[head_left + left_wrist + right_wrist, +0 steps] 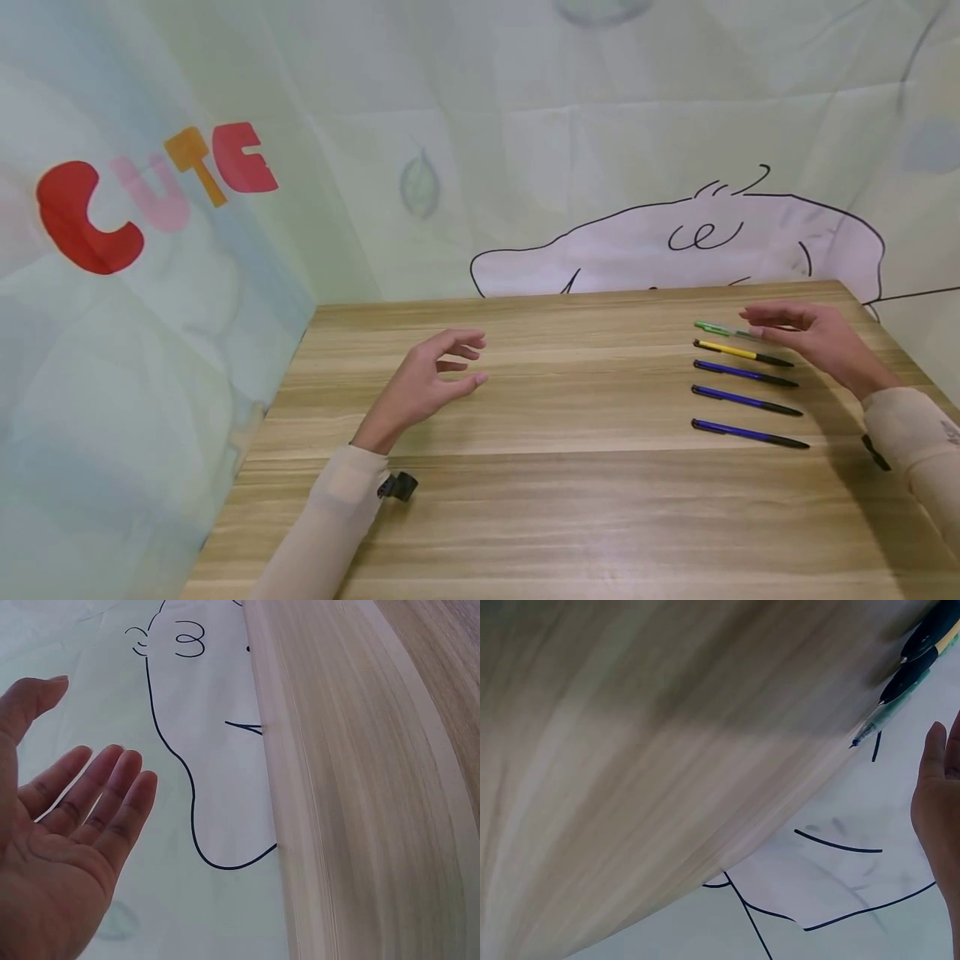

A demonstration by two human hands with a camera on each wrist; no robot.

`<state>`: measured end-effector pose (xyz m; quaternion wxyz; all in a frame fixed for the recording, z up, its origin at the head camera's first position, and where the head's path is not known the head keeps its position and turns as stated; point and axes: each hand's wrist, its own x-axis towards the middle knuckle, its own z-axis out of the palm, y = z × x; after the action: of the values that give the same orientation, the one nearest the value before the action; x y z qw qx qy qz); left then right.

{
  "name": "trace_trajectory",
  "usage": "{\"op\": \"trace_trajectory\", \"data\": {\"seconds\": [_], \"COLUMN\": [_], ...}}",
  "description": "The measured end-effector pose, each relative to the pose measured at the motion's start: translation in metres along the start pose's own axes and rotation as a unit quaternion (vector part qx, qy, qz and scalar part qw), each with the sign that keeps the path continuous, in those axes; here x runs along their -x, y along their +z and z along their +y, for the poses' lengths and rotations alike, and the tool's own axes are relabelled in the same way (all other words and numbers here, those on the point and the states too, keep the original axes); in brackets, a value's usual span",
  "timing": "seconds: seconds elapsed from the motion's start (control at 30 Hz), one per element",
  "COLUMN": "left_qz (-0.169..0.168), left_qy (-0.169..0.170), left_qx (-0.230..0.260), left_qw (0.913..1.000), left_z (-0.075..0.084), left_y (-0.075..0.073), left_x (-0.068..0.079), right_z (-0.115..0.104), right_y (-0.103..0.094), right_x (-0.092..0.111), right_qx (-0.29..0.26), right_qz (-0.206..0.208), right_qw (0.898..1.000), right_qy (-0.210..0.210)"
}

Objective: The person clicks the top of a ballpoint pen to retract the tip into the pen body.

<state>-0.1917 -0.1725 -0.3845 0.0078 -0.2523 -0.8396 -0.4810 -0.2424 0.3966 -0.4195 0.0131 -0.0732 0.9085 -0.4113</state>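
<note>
In the head view my right hand (821,342) hovers by the far end of a row of pens, its fingers loosely bent and holding nothing. A green pen (712,328) with a clear barrel lies partly hidden behind its fingertips. Nearer to me come a yellow pen (735,350) and three blue pens, the closest blue pen (750,433) lying apart from the others. All have dark tips pointing right. My left hand (427,383) is held over the left half of the table, fingers spread and relaxed; its bare palm (60,877) shows in the left wrist view.
The wooden table (540,517) meets a pale fabric backdrop (450,100) at its back edge. The backdrop carries a line-drawn figure, and the word CUTE stands on the left side. A small black device (399,486) sits at my left wrist.
</note>
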Motion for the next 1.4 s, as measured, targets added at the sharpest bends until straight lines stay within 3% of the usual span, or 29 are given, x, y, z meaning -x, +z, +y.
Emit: {"op": "trace_trajectory", "data": {"seconds": [0.83,1.4], "left_qz": [0.003,0.001], "left_qy": [-0.006,-0.003], "left_qx": [-0.017,-0.016], "left_qw": [0.9998,0.9999], "left_z": [-0.001,-0.001], "left_y": [-0.002,-0.002], "left_x": [0.001,0.002], "right_z": [0.019,0.035], "right_y": [-0.001,-0.005], "right_x": [-0.017,-0.022], "right_qx": [0.06,0.104], "right_qz": [-0.056,-0.063], "right_qw": [0.997,0.992], "right_qy": [0.009,-0.025]}}
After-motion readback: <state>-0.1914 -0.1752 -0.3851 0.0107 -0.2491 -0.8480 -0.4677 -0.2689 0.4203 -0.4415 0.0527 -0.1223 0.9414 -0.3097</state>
